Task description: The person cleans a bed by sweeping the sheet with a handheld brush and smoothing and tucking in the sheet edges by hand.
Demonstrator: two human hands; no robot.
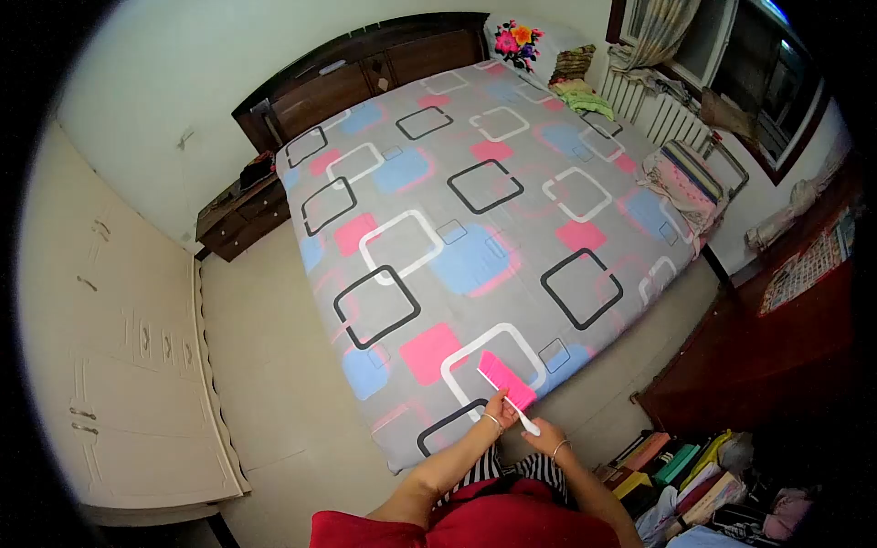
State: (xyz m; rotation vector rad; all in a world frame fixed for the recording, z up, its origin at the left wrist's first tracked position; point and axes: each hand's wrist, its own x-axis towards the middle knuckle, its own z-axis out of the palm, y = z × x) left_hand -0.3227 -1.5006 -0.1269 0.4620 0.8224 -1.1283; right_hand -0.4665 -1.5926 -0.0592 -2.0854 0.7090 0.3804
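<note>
Hands point(545, 438) on pink-bristled brush point(507, 379), white handle point(528, 424), patterned bedsheet point(461, 228)

Even, moderately bright light covers the crisply focused patterned bedsheet point(475, 256). At upper right the window point(763, 87) is dark, with a blue glint near its top. Fisheye distortion bows the headboard point(416, 66) and slants the wardrobe point(128, 356) at left; black vignetting fills the corners.

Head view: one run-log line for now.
pink brush: over bed near end, sheet contact unclear | left hand: by brush head | right hand: at white handle end
</note>
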